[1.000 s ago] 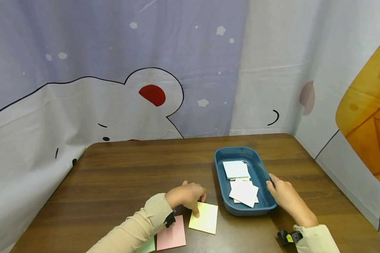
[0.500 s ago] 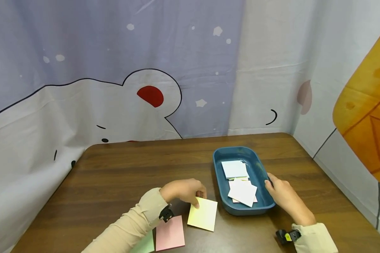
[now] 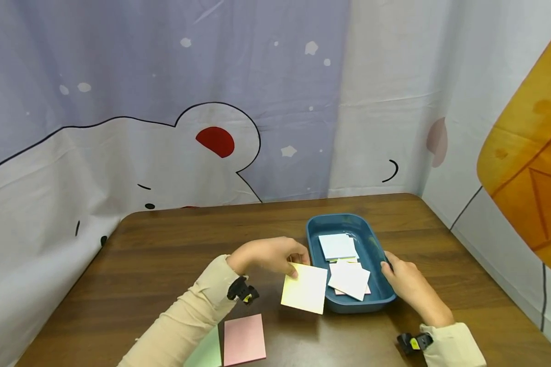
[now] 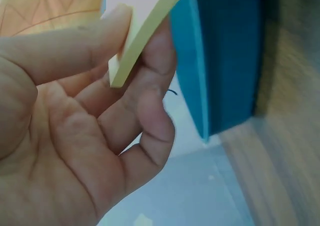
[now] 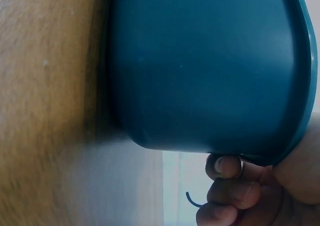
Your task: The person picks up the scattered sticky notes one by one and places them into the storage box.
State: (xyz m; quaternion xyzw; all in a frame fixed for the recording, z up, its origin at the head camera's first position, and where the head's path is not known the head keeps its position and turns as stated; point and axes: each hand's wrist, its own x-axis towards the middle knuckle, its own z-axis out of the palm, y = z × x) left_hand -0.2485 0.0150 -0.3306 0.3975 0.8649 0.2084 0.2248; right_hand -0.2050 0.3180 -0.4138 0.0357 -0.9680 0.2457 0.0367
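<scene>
the left hand pinched the yellow pad between thumb and fingers; a moment earlier this pad was lower, and now it was raised above the table, close to the blue box. the right hand gripped the box's side rim. it seemed that picking up was done, while the pink pad and green pad were left lying.

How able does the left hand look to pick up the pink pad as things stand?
Probably not right away: the left hand is pinching the yellow pad, so it seems occupied. Otherwise the way looks free, with nothing visible lying on the pink pad.
</scene>
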